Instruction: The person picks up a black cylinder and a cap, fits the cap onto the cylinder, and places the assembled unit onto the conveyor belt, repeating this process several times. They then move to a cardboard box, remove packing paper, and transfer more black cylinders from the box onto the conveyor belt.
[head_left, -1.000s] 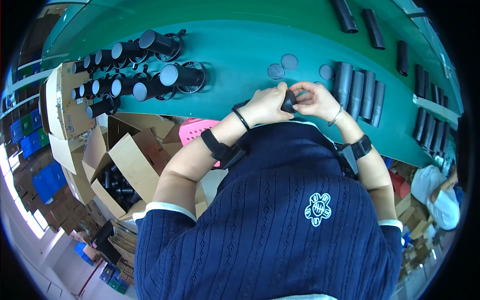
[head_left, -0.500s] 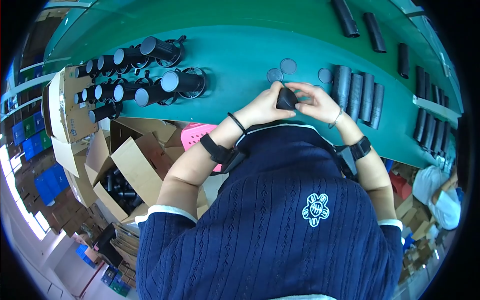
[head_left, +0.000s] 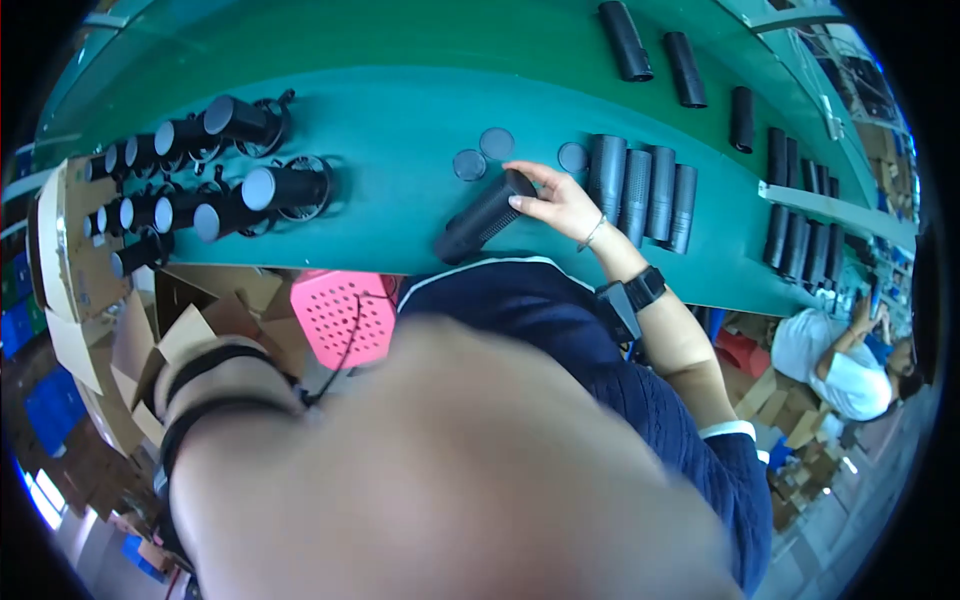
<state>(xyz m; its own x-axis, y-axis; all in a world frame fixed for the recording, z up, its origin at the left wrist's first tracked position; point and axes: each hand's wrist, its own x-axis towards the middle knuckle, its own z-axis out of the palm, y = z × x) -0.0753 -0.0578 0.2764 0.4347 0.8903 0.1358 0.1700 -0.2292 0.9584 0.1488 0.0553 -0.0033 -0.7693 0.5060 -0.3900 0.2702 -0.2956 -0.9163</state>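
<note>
Black cylindrical tube of textured plastic (head_left: 487, 215) slants at the near edge of the green table (head_left: 400, 120), its upper end toward the right and its lower end pointing left and toward the person; whether that lower end touches the surface cannot be told. The person's right hand (head_left: 560, 205) grasps it by the upper end, thumb on the near side and fingers over the far side, with a thin metallic bracelet (head_left: 592, 233) at the wrist and a black strapped device (head_left: 632, 300) farther up the forearm. The left arm (head_left: 450, 470) is a large blur close to the camera, crossed by black bands (head_left: 225, 405); the fingers of the left hand cannot be made out, so whether it grips anything cannot be told. Just beyond the tube lie two flat grey round discs (head_left: 497, 143), and a third, similar disc (head_left: 572, 157) sits to their right, beside four dark ribbed tubes (head_left: 635, 195) lying side by side. Well to the left stand rows of black cylinders with pale grey round ends (head_left: 285, 188). Below the table edge are a pink plastic piece pierced with holes (head_left: 345, 320) and open brown cardboard boxes (head_left: 92, 240).
</note>
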